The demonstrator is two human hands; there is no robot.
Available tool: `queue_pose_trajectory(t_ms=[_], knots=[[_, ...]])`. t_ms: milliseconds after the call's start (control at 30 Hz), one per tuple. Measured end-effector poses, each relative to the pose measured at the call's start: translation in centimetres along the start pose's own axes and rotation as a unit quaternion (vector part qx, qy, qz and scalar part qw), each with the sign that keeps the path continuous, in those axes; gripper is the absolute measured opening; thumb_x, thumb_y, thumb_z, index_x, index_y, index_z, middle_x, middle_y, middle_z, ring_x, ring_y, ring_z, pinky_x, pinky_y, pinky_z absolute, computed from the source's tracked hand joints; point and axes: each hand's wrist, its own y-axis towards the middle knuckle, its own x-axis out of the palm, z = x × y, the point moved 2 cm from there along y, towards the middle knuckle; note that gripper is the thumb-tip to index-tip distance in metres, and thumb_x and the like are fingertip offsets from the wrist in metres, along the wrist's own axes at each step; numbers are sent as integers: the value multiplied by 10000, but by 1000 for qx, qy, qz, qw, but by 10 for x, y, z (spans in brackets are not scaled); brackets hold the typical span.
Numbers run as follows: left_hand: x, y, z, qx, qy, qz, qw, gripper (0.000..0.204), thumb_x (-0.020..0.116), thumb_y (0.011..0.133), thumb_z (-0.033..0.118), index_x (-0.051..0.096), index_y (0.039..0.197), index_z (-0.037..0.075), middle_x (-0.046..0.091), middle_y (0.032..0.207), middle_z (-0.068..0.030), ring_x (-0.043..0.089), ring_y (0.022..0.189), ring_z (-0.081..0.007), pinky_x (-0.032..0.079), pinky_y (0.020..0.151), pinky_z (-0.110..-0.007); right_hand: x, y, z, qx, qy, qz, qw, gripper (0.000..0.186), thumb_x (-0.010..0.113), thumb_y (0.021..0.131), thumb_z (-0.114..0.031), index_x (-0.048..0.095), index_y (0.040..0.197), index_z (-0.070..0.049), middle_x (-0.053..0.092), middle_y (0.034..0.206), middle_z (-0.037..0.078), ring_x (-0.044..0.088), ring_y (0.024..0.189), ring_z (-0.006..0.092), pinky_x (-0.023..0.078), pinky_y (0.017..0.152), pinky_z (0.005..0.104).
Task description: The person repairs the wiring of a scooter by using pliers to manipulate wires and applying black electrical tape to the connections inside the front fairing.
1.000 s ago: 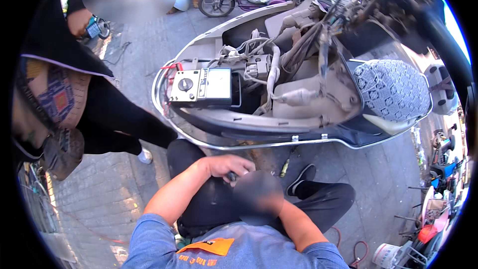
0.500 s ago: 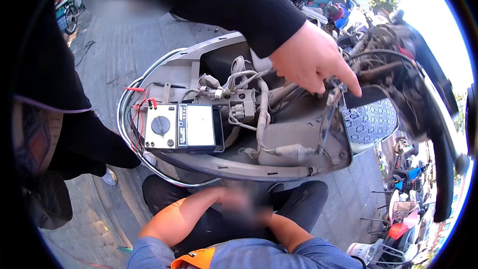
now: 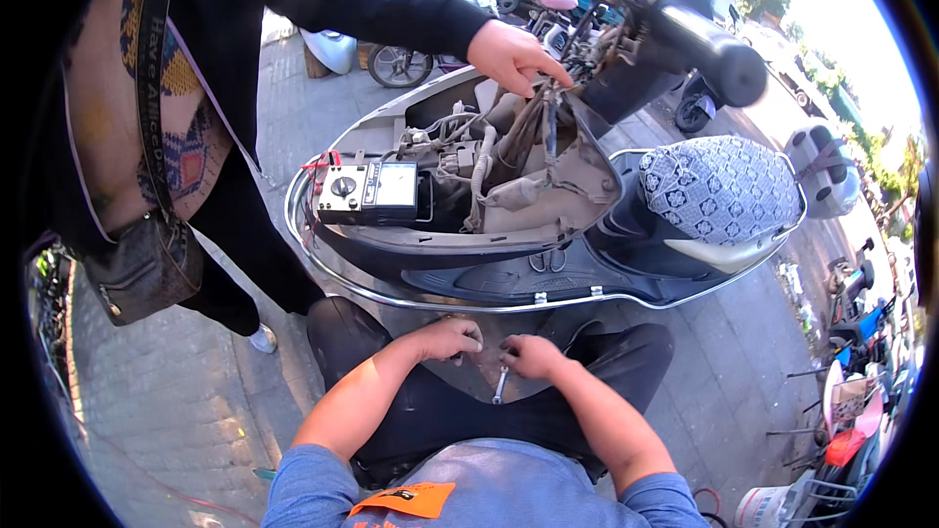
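Observation:
My left hand (image 3: 450, 339) is above my lap near my left knee, its fingers curled; whether anything small is inside them is hidden. Close to it, my right hand (image 3: 531, 356) is closed on a small silver wrench (image 3: 501, 386) that hangs down from the fingers. Both hands are apart from the scooter. In front of me stands an electric scooter with its front panel (image 3: 440, 252) opened, showing a wiring harness (image 3: 486, 152). A multimeter (image 3: 391, 187) with red leads lies on the panel's left end. A co-worker's hand (image 3: 514, 54) points at the bundled wires.
The co-worker, in black with a brown bag (image 3: 147, 269), stands at the left. The scooter's patterned seat (image 3: 722, 186) and chrome rail (image 3: 548, 305) extend right, its handlebar grip (image 3: 719, 54) above. More bikes are parked behind; a white bucket (image 3: 763, 506) is at lower right.
The view has shifted, so the scooter looks smaller and more of its seat shows. The co-worker's arm has drawn back, still pointing at wires. My previously blurred hands now show clearly, with the wrench.

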Motion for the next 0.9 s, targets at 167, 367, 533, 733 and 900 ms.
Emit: queue_pose_trajectory(t_ms=[167, 367, 533, 733, 900], knots=[[1, 5, -19, -26, -75, 64, 995, 204, 715, 1042, 207, 714, 1174, 51, 691, 973, -29, 694, 727, -126, 463, 544, -276, -58, 1, 47, 35, -95, 4, 995, 467, 713, 1018, -449, 770, 1331, -107, 811, 1206, 182, 759, 1161, 394, 595, 1016, 507], [-12, 28, -63, -105, -177, 103, 973, 158, 648, 1025, 138, 689, 1148, 46, 674, 865, -75, 652, 697, -153, 461, 545, -295, -84, 62, 122, 93, -114, 2, 989, 383, 707, 949, -384, 843, 1135, -78, 817, 1099, 212, 785, 1061, 422, 633, 935, 513], [-9, 35, -65, -156, -268, 130, 942, 177, 607, 1017, 104, 674, 1171, 49, 672, 855, -80, 679, 757, -181, 498, 603, -306, -77, 95, 161, 176, 21, 141, 974, 306, 675, 952, -211, 836, 1172, -70, 804, 1255, 210, 770, 1195, 374, 622, 1014, 492], [-9, 38, -82, -196, -296, 139, 925, 207, 621, 997, 107, 681, 1187, 51, 667, 906, -79, 683, 804, -181, 518, 634, -312, -84, 152, 189, 176, 70, 345, 919, 238, 692, 989, -196, 711, 1192, -74, 730, 1246, 177, 723, 1189, 381, 600, 1031, 507], [-5, 27, -97, -224, -282, 165, 918, 222, 667, 966, 118, 722, 1173, 61, 666, 957, -53, 681, 805, -167, 506, 628, -308, -108, 180, 178, 242, 21, 272, 931, 330, 718, 1001, -278, 648, 1255, -79, 737, 1242, 184, 777, 1140, 366, 652, 937, 488]])
